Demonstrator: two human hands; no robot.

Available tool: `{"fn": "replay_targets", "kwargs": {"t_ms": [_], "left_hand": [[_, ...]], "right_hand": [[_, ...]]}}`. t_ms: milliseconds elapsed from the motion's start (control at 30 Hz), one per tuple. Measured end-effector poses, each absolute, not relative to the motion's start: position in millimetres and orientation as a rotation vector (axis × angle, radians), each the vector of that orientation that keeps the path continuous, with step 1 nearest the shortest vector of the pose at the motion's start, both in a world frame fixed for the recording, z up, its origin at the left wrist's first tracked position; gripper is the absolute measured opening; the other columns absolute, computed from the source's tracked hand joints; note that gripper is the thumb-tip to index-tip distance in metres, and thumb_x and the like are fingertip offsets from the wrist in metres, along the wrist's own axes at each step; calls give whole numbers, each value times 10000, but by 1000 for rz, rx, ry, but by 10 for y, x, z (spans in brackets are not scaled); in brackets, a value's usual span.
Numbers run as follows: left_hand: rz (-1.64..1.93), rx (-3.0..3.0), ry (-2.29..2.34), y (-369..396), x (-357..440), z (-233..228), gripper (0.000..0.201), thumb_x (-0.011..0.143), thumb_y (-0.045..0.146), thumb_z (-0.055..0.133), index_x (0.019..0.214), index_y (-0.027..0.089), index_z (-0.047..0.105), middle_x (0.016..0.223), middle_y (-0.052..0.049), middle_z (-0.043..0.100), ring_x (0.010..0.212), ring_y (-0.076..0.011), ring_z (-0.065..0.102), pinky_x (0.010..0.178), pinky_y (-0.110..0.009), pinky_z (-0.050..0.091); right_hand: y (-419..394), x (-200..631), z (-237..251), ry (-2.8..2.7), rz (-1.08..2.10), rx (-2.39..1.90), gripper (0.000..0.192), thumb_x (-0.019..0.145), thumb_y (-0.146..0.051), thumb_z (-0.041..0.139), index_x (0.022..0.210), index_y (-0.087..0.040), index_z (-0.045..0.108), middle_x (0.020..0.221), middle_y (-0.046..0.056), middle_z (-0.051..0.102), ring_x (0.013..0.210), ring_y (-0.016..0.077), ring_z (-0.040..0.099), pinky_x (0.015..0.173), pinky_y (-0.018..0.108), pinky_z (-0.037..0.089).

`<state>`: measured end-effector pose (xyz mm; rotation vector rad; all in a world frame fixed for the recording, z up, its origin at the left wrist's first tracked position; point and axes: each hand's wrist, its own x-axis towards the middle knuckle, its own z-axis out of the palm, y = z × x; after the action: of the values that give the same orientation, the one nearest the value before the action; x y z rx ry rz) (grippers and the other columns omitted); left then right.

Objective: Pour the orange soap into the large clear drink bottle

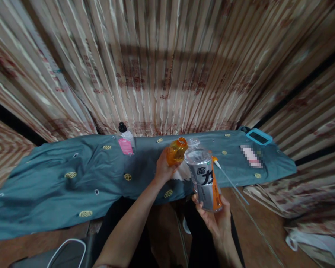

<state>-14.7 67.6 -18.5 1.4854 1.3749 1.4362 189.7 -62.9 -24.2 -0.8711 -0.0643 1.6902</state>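
My left hand (164, 168) is closed around a small, see-through orange bottle (175, 152) with an uncapped mouth. In my right hand (214, 214) is a larger clear plastic bottle (203, 182) with a silver and orange label, gripped near its base. The larger bottle leans away from me, its neck close beside the orange bottle's mouth. Whether the two touch, I cannot tell. Just right of the larger bottle lies an orange and white nozzle with a long thin tube (231, 179), which reaches past the cloth's front edge.
A clear bottle with a pink label and black cap (125, 140) stands left on the teal patterned cloth (100, 175). At the right are a light-blue digital device (259, 137) and a pixelated item (251, 156). Pleated curtains (162, 74) hang behind and at both sides.
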Motion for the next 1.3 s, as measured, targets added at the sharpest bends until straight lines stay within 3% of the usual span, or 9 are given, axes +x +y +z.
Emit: {"fn": "replay_targets", "kwargs": {"t_ms": [367, 767, 1133, 1300], "left_hand": [[1436, 1594, 1395, 731, -124, -300, 632, 699, 221, 906, 1277, 221, 650, 1289, -116, 752, 1238, -356, 712, 1142, -519, 545], [1344, 1794, 1460, 687, -115, -259, 620, 769, 249, 877, 1331, 246, 614, 1334, -85, 739, 1270, -330, 705, 1124, -497, 583], [1246, 1743, 1532, 682, -117, -222, 710, 759, 237, 874, 1393, 211, 554, 1393, -122, 700, 1324, -346, 677, 1132, -508, 569], [1261, 1727, 1513, 706, -115, -245, 656, 779, 275, 868, 1362, 220, 574, 1365, -115, 703, 1282, -337, 690, 1105, -501, 575]], "right_hand": [[-650, 1966, -73, -85, 1610, -1000, 675, 338, -464, 1051, 942, -250, 836, 993, 76, 859, 792, 258, 829, 605, 250, 632], [-770, 1984, 184, -113, 1483, -1097, 647, 309, -450, 1048, 886, -234, 851, 920, 106, 855, 730, 297, 825, 570, 284, 640], [-900, 2003, 356, -110, 1412, -1125, 705, 336, -440, 1043, 997, -279, 856, 1008, 95, 860, 778, 337, 832, 634, 360, 681], [-928, 2022, 343, -101, 1382, -1140, 667, 298, -470, 1042, 907, -265, 860, 933, 106, 857, 769, 346, 831, 671, 404, 689]]}}
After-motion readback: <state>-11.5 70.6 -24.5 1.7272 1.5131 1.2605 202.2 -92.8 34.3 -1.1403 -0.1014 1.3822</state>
